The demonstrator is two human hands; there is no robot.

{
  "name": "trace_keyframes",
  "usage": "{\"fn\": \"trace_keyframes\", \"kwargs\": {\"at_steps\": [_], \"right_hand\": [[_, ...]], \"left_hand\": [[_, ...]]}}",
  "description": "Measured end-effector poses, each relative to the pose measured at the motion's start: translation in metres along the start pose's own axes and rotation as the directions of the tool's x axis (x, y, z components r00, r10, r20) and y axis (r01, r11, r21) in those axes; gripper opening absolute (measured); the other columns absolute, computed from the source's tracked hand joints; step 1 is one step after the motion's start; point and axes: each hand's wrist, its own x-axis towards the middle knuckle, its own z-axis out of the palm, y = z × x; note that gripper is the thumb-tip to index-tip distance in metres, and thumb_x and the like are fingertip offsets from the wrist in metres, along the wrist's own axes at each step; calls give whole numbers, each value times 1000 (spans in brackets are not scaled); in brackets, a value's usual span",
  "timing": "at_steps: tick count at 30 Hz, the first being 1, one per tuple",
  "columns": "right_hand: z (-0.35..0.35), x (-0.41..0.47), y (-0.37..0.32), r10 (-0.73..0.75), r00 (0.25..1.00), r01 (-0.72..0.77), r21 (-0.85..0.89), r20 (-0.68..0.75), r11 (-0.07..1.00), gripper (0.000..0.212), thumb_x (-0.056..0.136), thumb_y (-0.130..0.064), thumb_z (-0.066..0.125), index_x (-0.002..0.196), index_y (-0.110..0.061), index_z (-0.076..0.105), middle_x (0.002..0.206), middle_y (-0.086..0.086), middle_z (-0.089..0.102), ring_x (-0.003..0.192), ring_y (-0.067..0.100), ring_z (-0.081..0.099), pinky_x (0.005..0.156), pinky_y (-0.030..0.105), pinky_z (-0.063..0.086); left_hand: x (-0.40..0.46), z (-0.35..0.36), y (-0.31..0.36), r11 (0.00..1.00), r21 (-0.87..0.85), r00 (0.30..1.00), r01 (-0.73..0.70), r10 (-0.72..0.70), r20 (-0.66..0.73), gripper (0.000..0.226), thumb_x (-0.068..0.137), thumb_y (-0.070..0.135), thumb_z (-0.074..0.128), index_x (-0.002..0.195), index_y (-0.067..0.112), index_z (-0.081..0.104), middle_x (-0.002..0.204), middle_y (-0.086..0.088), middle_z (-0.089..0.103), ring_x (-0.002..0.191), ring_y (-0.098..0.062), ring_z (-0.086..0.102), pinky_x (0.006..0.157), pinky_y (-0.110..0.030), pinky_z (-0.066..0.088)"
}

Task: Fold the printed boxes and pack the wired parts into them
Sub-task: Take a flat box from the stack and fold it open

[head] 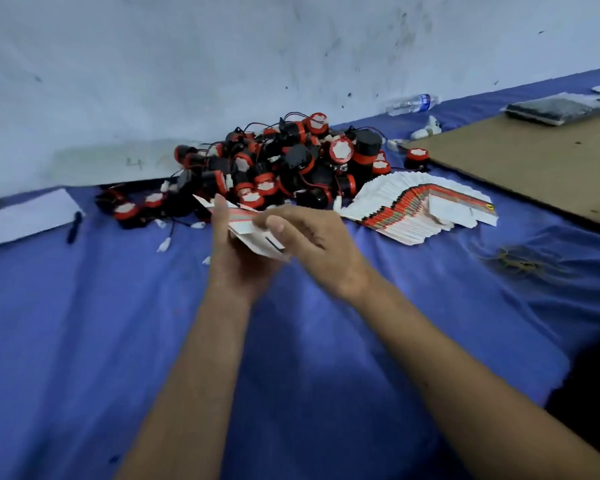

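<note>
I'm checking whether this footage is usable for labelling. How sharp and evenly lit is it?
Head view: wide-angle bending curves the table edge; the hands and the printed box they hold are slightly motion-blurred; light is dim and bluish, with soft shadow beneath the forearms.

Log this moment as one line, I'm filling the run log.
step: folding box | left hand: holds box | right hand: pinches box | parts pile: untouched | flat boxes: stacked right

Clutter on a blue-draped table [84,323]
A pen [74,227] lay beside white paper [25,216]; a plastic bottle [413,103] rested near brown cardboard [534,161].
</note>
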Motion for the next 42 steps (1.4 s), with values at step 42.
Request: {"fn": "trace_keyframes", "kwargs": {"at_steps": [42], "right_hand": [[102, 7, 33, 89, 995, -91, 70, 37, 993, 45, 96, 2, 59, 137, -15, 53, 133, -3, 60, 128, 8, 54, 108, 38, 45]], "left_hand": [[-52, -66, 23, 390, 827, 781, -405, 618, 92, 40, 107, 36, 30, 138, 27, 54, 151, 4, 46, 148, -25, 35, 124, -42, 29]]}}
